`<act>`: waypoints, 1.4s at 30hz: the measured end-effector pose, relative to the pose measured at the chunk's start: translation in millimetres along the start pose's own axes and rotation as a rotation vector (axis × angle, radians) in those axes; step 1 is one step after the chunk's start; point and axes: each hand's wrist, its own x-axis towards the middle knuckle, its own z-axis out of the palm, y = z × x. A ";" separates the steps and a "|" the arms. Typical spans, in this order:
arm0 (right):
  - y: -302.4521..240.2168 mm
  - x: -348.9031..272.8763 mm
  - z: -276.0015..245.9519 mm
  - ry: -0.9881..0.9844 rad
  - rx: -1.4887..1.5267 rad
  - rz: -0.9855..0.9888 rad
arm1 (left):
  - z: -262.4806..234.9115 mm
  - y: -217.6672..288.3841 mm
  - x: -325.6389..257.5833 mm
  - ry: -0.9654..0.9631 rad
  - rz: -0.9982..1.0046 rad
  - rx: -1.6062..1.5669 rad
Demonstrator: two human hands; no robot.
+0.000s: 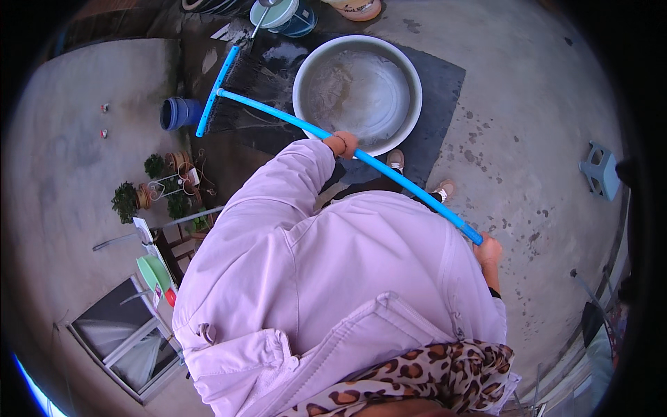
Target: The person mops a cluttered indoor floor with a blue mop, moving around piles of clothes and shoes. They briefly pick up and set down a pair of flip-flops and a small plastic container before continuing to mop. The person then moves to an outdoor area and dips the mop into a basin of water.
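I hold a long blue broom (278, 117) with dark bristles that rest on the wet concrete floor to the left of a large round metal basin (403, 69). My left hand (343, 144) grips the blue handle near its middle, just in front of the basin's rim. My right hand (488, 249) grips the handle's upper end at my right side. My pale lilac jacket hides much of the floor below me.
A dark wet mat (441, 90) lies under the basin. A blue bucket (178, 112) lies on its side left of the broom head. Small potted plants (156, 191) stand at the left. A small grey-blue stool (601, 169) sits at the right. Bowls and pots stand at the top.
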 end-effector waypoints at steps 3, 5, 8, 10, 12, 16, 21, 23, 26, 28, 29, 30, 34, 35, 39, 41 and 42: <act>-22.6 10.0 -6.8 0.001 0.004 -0.035 | 9.5 -22.9 -2.1 -0.018 -0.031 -0.009; -36.1 18.9 -12.0 0.019 0.005 -0.060 | 12.4 -37.3 -4.0 -0.015 -0.086 -0.013; -52.3 32.1 -18.4 0.043 -0.029 -0.090 | 13.2 -54.3 -7.4 0.015 -0.123 -0.030; -59.7 38.1 -21.9 0.083 -0.056 -0.108 | 12.0 -61.0 -8.1 0.021 -0.134 -0.056; -63.9 40.6 -25.2 0.068 -0.056 -0.093 | 11.1 -64.6 -7.7 0.027 -0.126 -0.052; -66.6 39.2 -29.2 0.079 -0.057 -0.096 | 14.6 -64.9 -2.3 0.029 -0.143 -0.075; -66.0 35.4 -27.2 0.059 -0.066 -0.059 | 22.5 -67.8 6.5 0.006 -0.099 -0.064; -62.5 34.2 -24.6 0.064 -0.067 -0.053 | 23.2 -66.4 7.6 0.007 -0.100 -0.075; -49.0 28.8 -22.6 0.088 -0.061 -0.049 | 18.4 -53.2 9.6 0.009 -0.063 -0.049; -30.0 21.2 -22.1 0.128 -0.044 -0.059 | 11.8 -34.8 12.9 0.018 -0.024 -0.047; -19.9 16.2 -22.6 0.113 -0.050 -0.048 | 7.9 -23.6 12.5 0.026 -0.006 -0.063; -9.1 13.0 -24.4 0.099 -0.055 -0.037 | 1.1 -12.2 13.3 0.036 0.012 -0.079; 34.4 -7.5 -31.6 0.065 -0.093 0.008 | -19.6 35.9 12.9 0.073 0.073 -0.059; 44.7 -13.0 -34.7 0.054 -0.094 0.030 | -23.5 48.5 14.0 0.081 0.077 -0.052; 90.3 -41.1 -58.7 0.051 -0.132 0.092 | -34.9 102.6 23.0 0.124 0.129 -0.077; 110.5 -54.6 -70.3 0.043 -0.165 0.114 | -40.4 131.3 31.9 0.136 0.148 -0.079; 119.5 -59.3 -75.3 0.029 -0.186 0.129 | -41.9 143.3 36.5 0.144 0.155 -0.080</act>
